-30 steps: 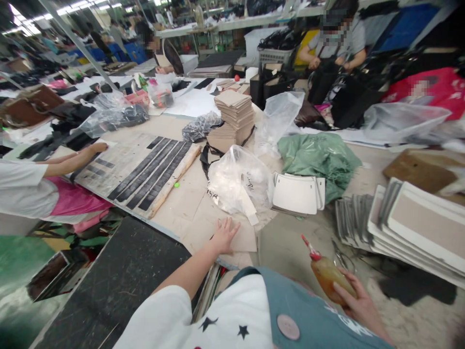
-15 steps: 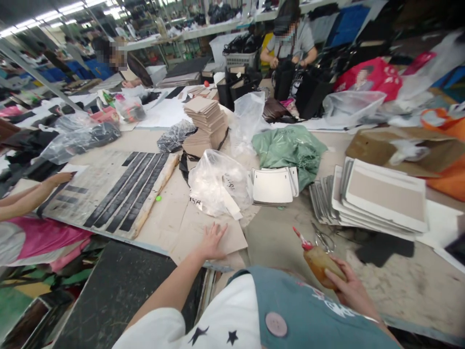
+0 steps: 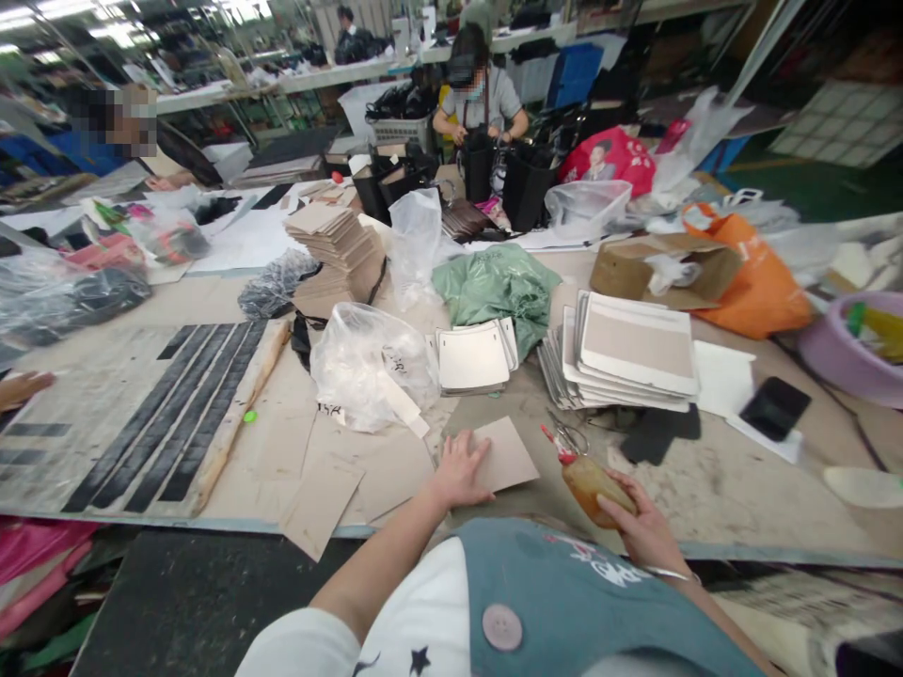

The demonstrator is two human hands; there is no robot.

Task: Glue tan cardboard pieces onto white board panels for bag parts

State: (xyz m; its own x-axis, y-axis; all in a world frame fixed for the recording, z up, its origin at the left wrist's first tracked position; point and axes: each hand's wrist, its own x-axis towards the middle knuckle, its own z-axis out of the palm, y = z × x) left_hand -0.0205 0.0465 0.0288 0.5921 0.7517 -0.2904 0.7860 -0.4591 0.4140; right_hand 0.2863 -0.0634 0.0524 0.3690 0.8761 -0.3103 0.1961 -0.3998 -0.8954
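Note:
My left hand point(image 3: 462, 470) lies with fingers spread on a beige cardboard piece point(image 3: 509, 455), pressing it against the table. In my right hand point(image 3: 645, 522) is a glue bottle point(image 3: 593, 489) with amber contents and a red nozzle pointing away to the left, held above the table. Scissors point(image 3: 570, 432) rest just beyond the nozzle. More flat cardboard point(image 3: 325, 503) lies to the left, one piece sticking out over the table edge. Behind my left hand are a clear plastic bag point(image 3: 367, 367) and a short stack of white-faced boards point(image 3: 471, 359).
A taller stack of boards point(image 3: 635, 343) stands to the right, near a phone point(image 3: 776, 409) and a purple basin point(image 3: 857, 348). Further back are a green bag point(image 3: 494, 282) and a cardboard pile point(image 3: 335, 246). Black strips point(image 3: 212, 414) lie at left. Co-workers sit at left and across.
My left hand has moved right, bringing a cardboard piece in front of the white-faced boards. The view has turned right. My right hand still holds the glue bottle.

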